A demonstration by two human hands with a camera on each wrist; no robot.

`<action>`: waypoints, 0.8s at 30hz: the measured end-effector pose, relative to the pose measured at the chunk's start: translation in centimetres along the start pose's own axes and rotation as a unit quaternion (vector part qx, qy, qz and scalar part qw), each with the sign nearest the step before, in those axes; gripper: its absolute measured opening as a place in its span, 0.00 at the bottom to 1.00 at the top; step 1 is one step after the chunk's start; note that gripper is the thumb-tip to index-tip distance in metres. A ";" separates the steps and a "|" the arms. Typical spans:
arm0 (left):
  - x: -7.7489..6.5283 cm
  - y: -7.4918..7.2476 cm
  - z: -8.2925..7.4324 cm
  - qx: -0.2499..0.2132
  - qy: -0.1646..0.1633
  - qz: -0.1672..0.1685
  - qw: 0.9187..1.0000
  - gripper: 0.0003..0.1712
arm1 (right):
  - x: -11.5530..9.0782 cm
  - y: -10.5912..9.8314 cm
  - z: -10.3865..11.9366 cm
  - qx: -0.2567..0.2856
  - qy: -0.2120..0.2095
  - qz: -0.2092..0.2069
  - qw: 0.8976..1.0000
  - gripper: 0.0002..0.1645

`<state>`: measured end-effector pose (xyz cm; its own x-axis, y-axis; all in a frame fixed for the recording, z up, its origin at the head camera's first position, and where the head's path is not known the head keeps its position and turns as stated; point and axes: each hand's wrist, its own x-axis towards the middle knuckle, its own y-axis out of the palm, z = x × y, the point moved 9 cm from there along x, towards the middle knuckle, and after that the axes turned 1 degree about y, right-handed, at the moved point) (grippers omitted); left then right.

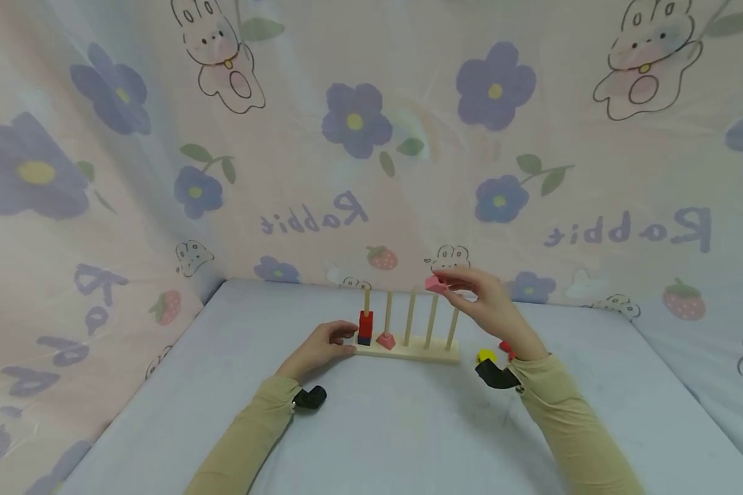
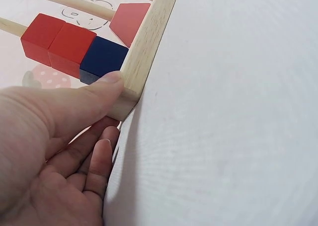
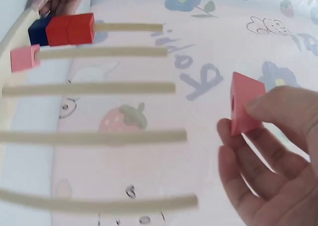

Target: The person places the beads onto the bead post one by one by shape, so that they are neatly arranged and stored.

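A wooden peg board point(image 1: 408, 353) with several upright pegs stands on the table. My left hand point(image 1: 322, 347) holds its left end, the thumb on the base beside the blue block point(image 2: 102, 59). Two red blocks point(image 1: 366, 322) are stacked over that blue block on the leftmost peg. At the foot of the second peg sits a pink trapezoid block point(image 1: 386, 340). Above the right part of the board, my right hand point(image 1: 486, 302) pinches another pink trapezoid block point(image 3: 246, 104) between thumb and fingers. A hole shows in its side, and it is apart from the pegs.
To the right of the board lie a yellow block point(image 1: 486, 355) and a red piece point(image 1: 506, 348), partly hidden by the right wrist. A patterned curtain point(image 1: 408, 179) hangs behind the white table point(image 1: 396, 433).
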<state>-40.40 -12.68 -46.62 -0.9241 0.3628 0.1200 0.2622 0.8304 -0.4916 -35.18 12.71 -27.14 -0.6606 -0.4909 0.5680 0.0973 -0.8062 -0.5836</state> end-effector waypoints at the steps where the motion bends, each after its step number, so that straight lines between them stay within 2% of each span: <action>1: 0.0 -0.1 -0.1 0.000 -0.001 -0.001 1.000 0.26 | 0.5 0.4 0.5 0.006 -0.006 -0.003 1.000 0.23; 4: 0.0 -0.3 -0.2 0.000 -0.002 -0.002 1.000 0.26 | 1.6 1.9 1.9 0.017 -0.009 -0.005 1.000 0.21; 7: 0.0 -0.2 0.0 0.001 -0.009 0.000 1.000 0.26 | 2.4 3.4 2.4 0.021 -0.009 -0.008 1.000 0.20; 12: 0.2 0.3 -0.1 0.002 0.002 0.006 1.000 0.26 | 3.0 5.2 2.7 0.011 -0.024 -0.028 0.999 0.19; 16: 0.5 0.4 -0.2 -0.001 0.008 0.012 1.000 0.25 | 3.4 6.0 0.7 -0.004 -0.028 -0.062 0.998 0.18; 20: 0.5 0.1 -0.1 0.001 0.006 0.011 1.000 0.25 | 3.2 6.9 -1.8 0.003 -0.011 -0.072 0.997 0.18; 24: 0.3 -0.2 0.0 0.007 0.001 0.011 1.000 0.25 | 3.1 7.4 -1.9 0.003 -0.008 -0.073 0.997 0.18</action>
<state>-40.71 -12.79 -46.47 -0.9177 0.3812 0.1116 0.2778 0.8167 -0.5058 -37.97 5.87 -30.81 -0.6562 -0.3736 0.6556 0.0050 -0.8710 -0.4912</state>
